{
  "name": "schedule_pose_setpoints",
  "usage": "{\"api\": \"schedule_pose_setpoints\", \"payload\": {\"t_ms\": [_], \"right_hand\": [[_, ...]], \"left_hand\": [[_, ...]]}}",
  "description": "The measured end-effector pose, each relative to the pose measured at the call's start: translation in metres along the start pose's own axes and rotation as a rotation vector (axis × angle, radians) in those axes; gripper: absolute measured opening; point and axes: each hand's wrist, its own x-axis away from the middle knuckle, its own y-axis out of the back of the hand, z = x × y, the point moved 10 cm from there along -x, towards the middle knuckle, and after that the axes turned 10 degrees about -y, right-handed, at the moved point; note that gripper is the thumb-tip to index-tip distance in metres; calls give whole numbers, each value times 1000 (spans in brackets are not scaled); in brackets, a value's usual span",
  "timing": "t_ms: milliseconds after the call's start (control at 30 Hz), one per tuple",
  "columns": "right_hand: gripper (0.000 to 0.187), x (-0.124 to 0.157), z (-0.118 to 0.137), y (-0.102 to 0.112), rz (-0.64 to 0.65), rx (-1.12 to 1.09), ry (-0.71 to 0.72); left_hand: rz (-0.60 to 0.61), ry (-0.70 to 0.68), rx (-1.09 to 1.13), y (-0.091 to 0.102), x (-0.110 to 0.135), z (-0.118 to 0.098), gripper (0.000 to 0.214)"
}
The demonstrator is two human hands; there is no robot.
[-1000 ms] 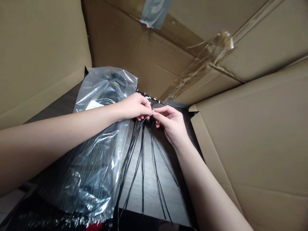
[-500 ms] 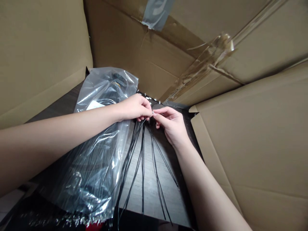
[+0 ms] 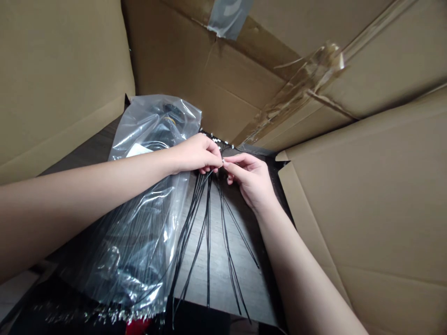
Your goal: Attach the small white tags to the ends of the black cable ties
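My left hand (image 3: 201, 153) is closed in a pinch, its fingertips meeting those of my right hand (image 3: 249, 177). Between the two sets of fingertips shows a tiny white connector (image 3: 223, 161), which the right thumb and forefinger grip. What the left fingers pinch is mostly covered; a thin dark wire seems to run there, but I cannot make it out. Below the hands several black wires (image 3: 208, 232) fan out over the table toward its near edge. Small white connectors (image 3: 216, 140) lie at the far ends of wires, just behind the hands.
A clear plastic bag (image 3: 139, 242) full of black wires lies at the left, under my left forearm. Cardboard panels rise at the left (image 3: 63, 83), back (image 3: 209, 83) and right (image 3: 370, 200), with brown tape (image 3: 296, 93) on the back one. The grey table (image 3: 199, 284) shows between the wires.
The view has shifted very slightly. Both hands stay together at the white connector, with hardly any movement.
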Motion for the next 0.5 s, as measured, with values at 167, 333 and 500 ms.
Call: {"api": "schedule_pose_setpoints", "payload": {"t_ms": [167, 333, 500], "right_hand": [[19, 0, 1, 0, -2, 8, 4], [17, 0, 1, 0, 18, -20, 13], [18, 1, 2, -5, 31, 63, 37]], "left_hand": [[1, -5, -8, 0, 0, 1, 19], [4, -10, -14, 0, 0, 1, 17], [-62, 0, -4, 6, -1, 0, 16]]}}
